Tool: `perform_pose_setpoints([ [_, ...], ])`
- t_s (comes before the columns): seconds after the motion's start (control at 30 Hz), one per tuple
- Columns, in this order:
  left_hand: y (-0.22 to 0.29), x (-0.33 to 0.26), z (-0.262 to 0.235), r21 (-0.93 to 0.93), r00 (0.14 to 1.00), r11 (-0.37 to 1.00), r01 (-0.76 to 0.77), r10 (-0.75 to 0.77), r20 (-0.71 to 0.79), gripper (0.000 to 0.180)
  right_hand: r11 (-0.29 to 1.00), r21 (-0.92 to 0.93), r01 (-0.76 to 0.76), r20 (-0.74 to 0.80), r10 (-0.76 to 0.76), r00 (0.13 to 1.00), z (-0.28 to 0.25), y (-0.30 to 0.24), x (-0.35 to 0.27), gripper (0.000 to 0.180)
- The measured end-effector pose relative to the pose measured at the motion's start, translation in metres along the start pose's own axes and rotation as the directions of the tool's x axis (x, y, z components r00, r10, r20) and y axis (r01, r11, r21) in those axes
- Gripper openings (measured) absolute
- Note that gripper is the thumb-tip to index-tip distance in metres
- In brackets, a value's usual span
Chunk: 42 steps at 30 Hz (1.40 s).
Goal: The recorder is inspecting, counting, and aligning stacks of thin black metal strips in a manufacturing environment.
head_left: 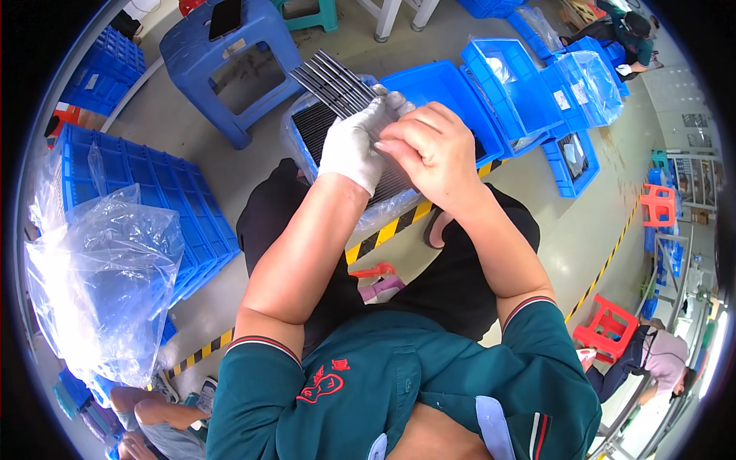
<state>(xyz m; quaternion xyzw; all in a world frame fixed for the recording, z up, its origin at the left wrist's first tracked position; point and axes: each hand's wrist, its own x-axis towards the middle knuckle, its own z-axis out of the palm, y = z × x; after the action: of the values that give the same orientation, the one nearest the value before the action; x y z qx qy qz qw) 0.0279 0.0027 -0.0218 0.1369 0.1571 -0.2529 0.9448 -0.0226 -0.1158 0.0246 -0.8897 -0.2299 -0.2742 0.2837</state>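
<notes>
A fan of several thin, dark, shiny rods (330, 83) is gripped in my left hand (354, 147), which wears a white glove. The rods stick out past the glove toward the upper left. My bare right hand (441, 153) is closed in a pinch against the gloved fingers, at the rods' near end. Whatever its fingertips hold, if anything, is hidden. Below both hands stands a plastic-lined bin (288, 123) filled with rows of similar dark rods, partly covered by my hands and wrists.
Touching the lined bin on the right is an open blue bin (429, 80). More blue crates (514, 92) stand farther right. A blue stool (230, 61) bears a dark flat device (225, 17). Stacked blue crates (146, 199) with clear plastic (107, 268) stand left. Other people work nearby.
</notes>
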Motion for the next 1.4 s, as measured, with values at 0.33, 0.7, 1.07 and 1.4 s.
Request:
perform_pose_setpoints([
  [0.33, -0.008, 0.016, -0.016, 0.121, 0.996, 0.989, -0.089, 0.090, -0.004, 0.014, 0.981, 0.100, -0.165, 0.039, 0.162, 0.986, 0.013, 0.014, -0.010, 0.014],
  [0.7, -0.031, 0.037, -0.028, 0.231, 0.985, 0.958, 0.172, -0.163, -0.058, 0.009, 0.985, 0.071, -0.157, -0.112, 0.164, 0.980, -0.060, 0.008, -0.029, 0.011],
  [1.07, -0.121, 0.169, -0.050, 0.571, 0.702, 0.426, 0.702, -0.551, -0.452, 0.009, 0.838, 0.284, -0.467, -0.034, 0.495, 0.868, -0.127, 0.014, -0.151, 0.020],
  [1.4, -0.251, 0.338, -0.135, 0.821, 0.713, -0.128, 0.556, -0.434, -0.550, 0.012, 0.676, 0.468, -0.569, -0.018, 0.651, 0.759, -0.163, 0.043, -0.172, 0.029],
])
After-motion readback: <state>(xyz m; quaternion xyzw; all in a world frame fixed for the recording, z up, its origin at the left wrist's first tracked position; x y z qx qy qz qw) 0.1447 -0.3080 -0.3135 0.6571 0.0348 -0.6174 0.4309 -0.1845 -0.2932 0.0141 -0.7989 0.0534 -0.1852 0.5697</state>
